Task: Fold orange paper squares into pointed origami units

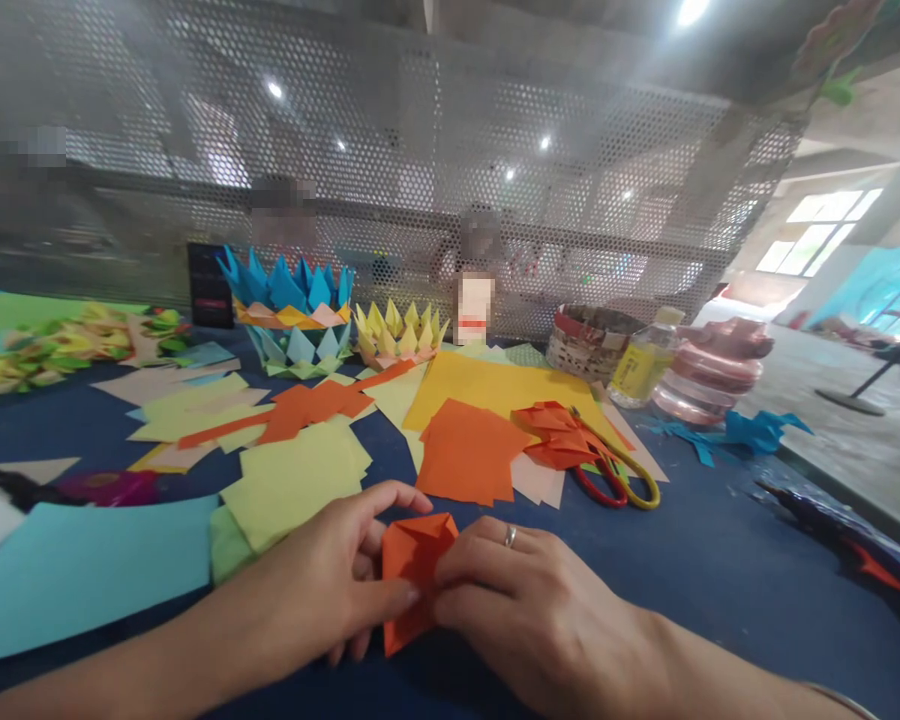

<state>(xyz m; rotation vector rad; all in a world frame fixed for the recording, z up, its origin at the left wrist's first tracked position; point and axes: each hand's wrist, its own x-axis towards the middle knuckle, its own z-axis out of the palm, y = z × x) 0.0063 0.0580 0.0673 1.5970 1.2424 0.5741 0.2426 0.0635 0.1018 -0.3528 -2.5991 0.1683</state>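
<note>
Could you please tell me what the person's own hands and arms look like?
The left hand and right hand are gloveless, with no sleeves in view. The right wears a silver-coloured ring; a thin band shows on that arm.

Folded paper (420, 558) before paper stack (469, 455); scissors (622, 457) right of stack; bottle (643, 365) behind scissors.

A craft workshop in a bare, hall-like building — from where I stand, coloured paper sheets (465, 455), scissors (625, 492) and a spiky blue paper crown (292, 285) share the desk (705, 545), before a perforated metal screen (390, 130); grey floor (817, 365) beyond.
</note>
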